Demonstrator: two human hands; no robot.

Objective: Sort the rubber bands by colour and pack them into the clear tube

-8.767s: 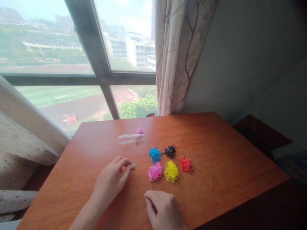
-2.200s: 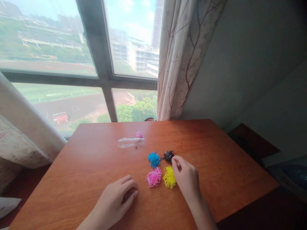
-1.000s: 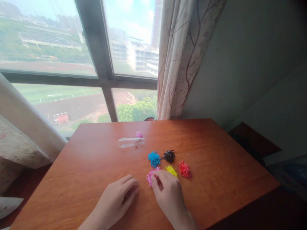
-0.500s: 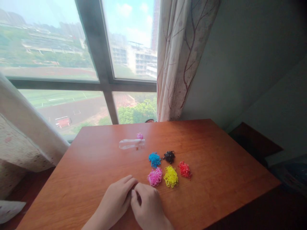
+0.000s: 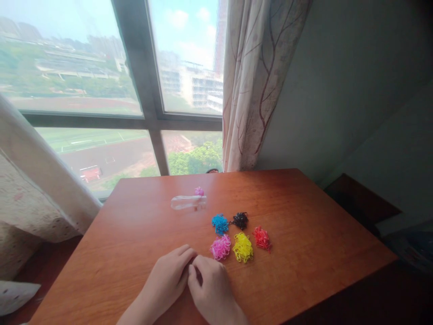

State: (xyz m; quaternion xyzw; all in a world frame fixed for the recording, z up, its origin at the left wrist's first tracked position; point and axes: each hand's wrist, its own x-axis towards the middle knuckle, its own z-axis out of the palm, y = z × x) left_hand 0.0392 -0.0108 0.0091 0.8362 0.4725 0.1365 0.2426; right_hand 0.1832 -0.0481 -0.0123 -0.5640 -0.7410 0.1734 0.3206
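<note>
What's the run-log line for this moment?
left hand: curled, against right hand | contents: hidden | nearest: pink pile | beyond: yellow pile, red pile, blue pile, black pile

"How's the worktop [image 5: 318, 212] set out?"

"Left hand [image 5: 171, 273] and right hand [image 5: 211, 284] side by side in front. Just beyond, left to right: front-left pile [image 5: 220, 247], middle pile [image 5: 242, 248], right pile [image 5: 262, 238]."

"Behind those?"

"Back-left pile [image 5: 220, 224] just behind the front-left one; back-right pile [image 5: 240, 220] behind the middle."

"Farther back?"

"To the left, an unclear item [image 5: 184, 202], a smaller item [image 5: 199, 192] behind its right end. Behind the worktop, the window [image 5: 151, 122], between left curtain [image 5: 43, 180] and right curtain [image 5: 253, 90]."
</note>
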